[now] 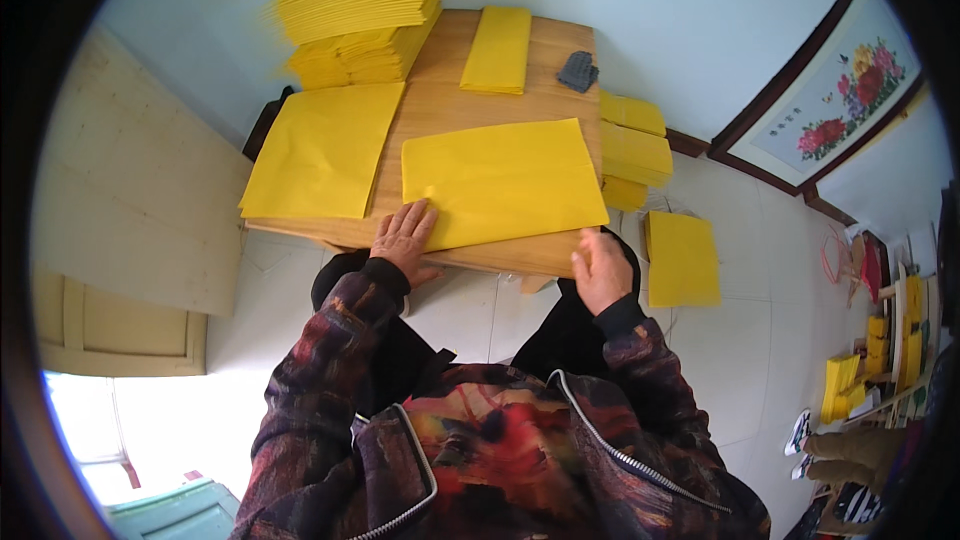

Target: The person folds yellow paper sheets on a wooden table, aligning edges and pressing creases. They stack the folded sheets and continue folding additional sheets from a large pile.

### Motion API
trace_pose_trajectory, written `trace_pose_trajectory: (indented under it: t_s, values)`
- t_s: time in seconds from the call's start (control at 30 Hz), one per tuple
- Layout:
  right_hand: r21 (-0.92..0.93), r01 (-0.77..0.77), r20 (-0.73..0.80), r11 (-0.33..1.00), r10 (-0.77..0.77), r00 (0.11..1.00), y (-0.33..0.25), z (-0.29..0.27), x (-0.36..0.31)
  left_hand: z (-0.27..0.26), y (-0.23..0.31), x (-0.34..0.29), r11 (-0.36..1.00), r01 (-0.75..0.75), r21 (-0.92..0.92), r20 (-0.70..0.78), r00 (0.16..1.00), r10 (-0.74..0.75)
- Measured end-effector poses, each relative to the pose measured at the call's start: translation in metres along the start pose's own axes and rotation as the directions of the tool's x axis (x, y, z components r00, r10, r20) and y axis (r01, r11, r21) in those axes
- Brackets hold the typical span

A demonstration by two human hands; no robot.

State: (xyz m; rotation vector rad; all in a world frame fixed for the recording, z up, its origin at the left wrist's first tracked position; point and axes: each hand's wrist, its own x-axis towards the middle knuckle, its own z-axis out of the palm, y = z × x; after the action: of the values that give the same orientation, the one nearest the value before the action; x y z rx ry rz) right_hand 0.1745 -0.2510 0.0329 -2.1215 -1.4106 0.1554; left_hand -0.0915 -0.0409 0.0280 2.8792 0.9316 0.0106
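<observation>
A folded yellow sheet (505,180), which looks like paper, lies in front of me on the wooden table (430,90). My left hand (403,238) is spread flat with its fingertips on the sheet's near left corner. Close to the near right corner is my right hand (602,270), its fingers partly curled and smeared by motion. Whether it touches the sheet's edge does not show. A larger yellow sheet or thin pile (325,150) lies to the left, reaching the table's near edge. Toward the back rests a narrow folded yellow piece (498,50).
Tall stacks of folded yellow sheets (365,0) stand at the far left. A grey cloth (577,71) lies near the back right. More yellow bundles (636,145) sit beyond the table's right side, and another yellow stack (684,260) is lower down. A person's legs (850,450) show at right.
</observation>
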Motion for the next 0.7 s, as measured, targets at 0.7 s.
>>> trace_pose_trajectory:
  t_s: [0.7]
  values:
    - [0.435, -0.180, 0.495, 0.882, -0.068, 0.866, -0.014, 0.010, 0.016, 0.006, 0.090, -0.071, 0.925, -0.246, -0.289, -0.269, 0.948, 0.168]
